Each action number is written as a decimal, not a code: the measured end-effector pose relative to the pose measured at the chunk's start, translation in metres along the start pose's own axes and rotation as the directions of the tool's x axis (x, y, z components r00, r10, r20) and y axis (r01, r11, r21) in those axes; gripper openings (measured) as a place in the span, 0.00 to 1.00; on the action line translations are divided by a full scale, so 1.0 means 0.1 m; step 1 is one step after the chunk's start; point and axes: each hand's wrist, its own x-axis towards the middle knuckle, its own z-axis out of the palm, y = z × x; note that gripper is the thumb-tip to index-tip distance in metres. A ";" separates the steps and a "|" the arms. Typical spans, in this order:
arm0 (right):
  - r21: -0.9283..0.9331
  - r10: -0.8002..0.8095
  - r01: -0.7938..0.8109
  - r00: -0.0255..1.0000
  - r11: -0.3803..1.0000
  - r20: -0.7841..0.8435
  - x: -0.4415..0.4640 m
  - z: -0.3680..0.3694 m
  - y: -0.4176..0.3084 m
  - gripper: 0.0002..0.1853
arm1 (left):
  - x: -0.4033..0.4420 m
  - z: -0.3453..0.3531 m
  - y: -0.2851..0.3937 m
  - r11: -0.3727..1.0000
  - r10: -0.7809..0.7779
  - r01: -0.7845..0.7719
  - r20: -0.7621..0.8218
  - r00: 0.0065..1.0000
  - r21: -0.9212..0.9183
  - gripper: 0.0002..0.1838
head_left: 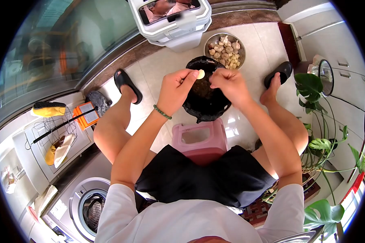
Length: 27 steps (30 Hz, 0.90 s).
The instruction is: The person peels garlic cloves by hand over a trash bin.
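A pale, peeled garlic clove (200, 74) is pinched between the thumb and fingers of my left hand (177, 86). My right hand (231, 84) is closed in a pinch just to the right; whatever its fingertips hold is too small to make out. Both hands hover over a bin lined with a black bag (207, 108), where brownish scraps (202, 88) lie inside. Beyond the bin, a steel bowl (242, 50) contains garlic bulbs (224, 49) and, towards its near side, pale loose cloves (232, 63).
A pink stool (178, 135) stands between my legs. Ahead is a white lidded box (182, 29) with a phone (166, 10) on top. Green plants (309, 88) grow on the right. A washing machine (79, 202) and a wire rack (48, 129) are on the left.
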 end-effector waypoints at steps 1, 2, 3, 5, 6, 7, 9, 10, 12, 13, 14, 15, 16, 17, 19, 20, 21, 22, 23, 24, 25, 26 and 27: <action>-0.164 -0.043 0.058 0.994 0.985 0.096 0.01 -0.05 0.11 0.02 | 0.00 -0.01 0.00 1.000 -0.012 0.012 -0.015 1.000 -0.003 0.14; -0.317 -0.074 0.135 0.978 0.939 0.197 0.03 -0.10 0.20 0.02 | 0.02 -0.03 0.01 1.000 -0.019 0.018 -0.032 0.999 -0.006 0.14; -0.317 -0.084 0.147 0.975 0.937 0.205 -0.01 0.00 0.12 0.02 | 0.02 -0.04 0.02 1.000 -0.008 0.008 -0.039 0.999 -0.001 0.14; -0.070 -0.052 0.053 0.998 0.996 0.019 -0.13 0.26 -0.06 0.08 | 0.01 -0.04 0.04 1.000 -0.010 0.010 -0.028 1.000 -0.015 0.14; -0.126 -0.023 0.042 0.989 0.991 0.143 -0.09 0.19 -0.06 0.15 | 0.01 -0.04 0.03 0.999 -0.021 0.021 -0.018 1.000 -0.030 0.14; -0.130 -0.031 0.051 0.988 0.990 0.151 -0.07 0.17 -0.03 0.15 | 0.01 -0.04 0.02 1.000 -0.013 0.012 -0.026 1.000 -0.029 0.14; -0.067 -0.178 0.185 0.979 0.980 0.097 -0.08 0.16 0.00 0.15 | 0.01 -0.02 0.01 0.996 -0.045 0.046 0.026 0.999 -0.073 0.14; -0.075 -0.225 0.234 0.967 0.969 0.118 -0.09 0.16 0.00 0.15 | 0.01 -0.01 -0.01 0.995 -0.044 0.047 0.041 0.998 -0.084 0.14; -0.133 -0.291 0.311 0.945 0.941 0.149 -0.10 0.16 0.00 0.14 | 0.02 0.00 -0.03 0.995 -0.053 0.059 0.068 0.996 -0.081 0.14; -0.185 -0.349 0.379 0.920 0.907 0.178 -0.10 0.16 0.00 0.13 | 0.02 0.00 -0.04 0.994 -0.070 0.078 0.100 0.993 -0.077 0.14; -0.151 -0.330 0.356 0.928 0.922 0.171 -0.10 0.16 0.00 0.11 | 0.03 -0.02 -0.09 0.992 -0.091 0.101 0.125 0.988 -0.080 0.13; -0.153 -0.333 0.360 0.927 0.920 0.174 -0.08 0.14 0.03 0.11 | 0.05 0.00 -0.10 0.992 -0.086 0.096 0.122 0.989 -0.081 0.13; -0.169 -0.336 0.359 0.930 0.918 0.152 -0.07 0.12 0.07 0.10 | 0.05 0.03 -0.10 0.985 -0.044 0.061 0.105 0.994 -0.163 0.12; -0.186 -0.339 0.358 0.932 0.915 0.129 -0.05 0.10 0.10 0.09 | 0.05 0.05 -0.10 0.970 -0.004 0.025 0.085 0.996 -0.243 0.12; -0.135 -0.315 0.330 0.941 0.934 0.126 -0.06 0.11 0.06 0.09 | 0.06 0.01 -0.06 0.970 -0.035 0.059 0.104 0.994 -0.235 0.11; -0.082 -0.288 0.299 0.950 0.951 0.122 -0.07 0.12 0.05 0.08 | 0.06 -0.01 -0.03 0.969 -0.068 0.096 0.126 0.990 -0.226 0.10; -0.083 -0.290 0.301 0.949 0.950 0.124 -0.08 0.13 0.03 0.08 | 0.06 -0.01 -0.01 0.969 -0.066 0.093 0.125 0.990 -0.227 0.10; -0.069 -0.281 0.291 0.951 0.954 0.125 -0.09 0.15 0.02 0.08 | 0.05 -0.02 0.02 0.971 -0.072 0.096 0.115 0.991 -0.221 0.09; -0.054 -0.271 0.280 0.954 0.959 0.127 -0.10 0.16 0.01 0.07 | 0.05 -0.02 0.03 0.971 -0.080 0.101 0.106 0.991 -0.215 0.09; -0.054 -0.272 0.280 0.954 0.958 0.128 -0.09 0.16 0.02 0.07 | 0.05 -0.03 0.02 0.971 -0.079 0.100 0.105 0.991 -0.215 0.09; -0.024 -0.255 0.259 0.960 0.965 0.118 -0.08 0.15 0.04 0.06 | 0.05 -0.04 -0.01 0.989 -0.091 0.098 0.069 0.993 -0.109 0.09; 0.006 -0.238 0.238 0.965 0.971 0.108 -0.06 0.13 0.06 0.06 | 0.05 -0.04 -0.04 0.995 -0.099 0.099 0.033 0.995 -0.002 0.09; 0.004 -0.238 0.239 0.965 0.971 0.108 -0.04 0.10 0.07 0.06 | 0.06 -0.04 -0.08 0.995 -0.098 0.098 0.033 0.995 -0.004 0.09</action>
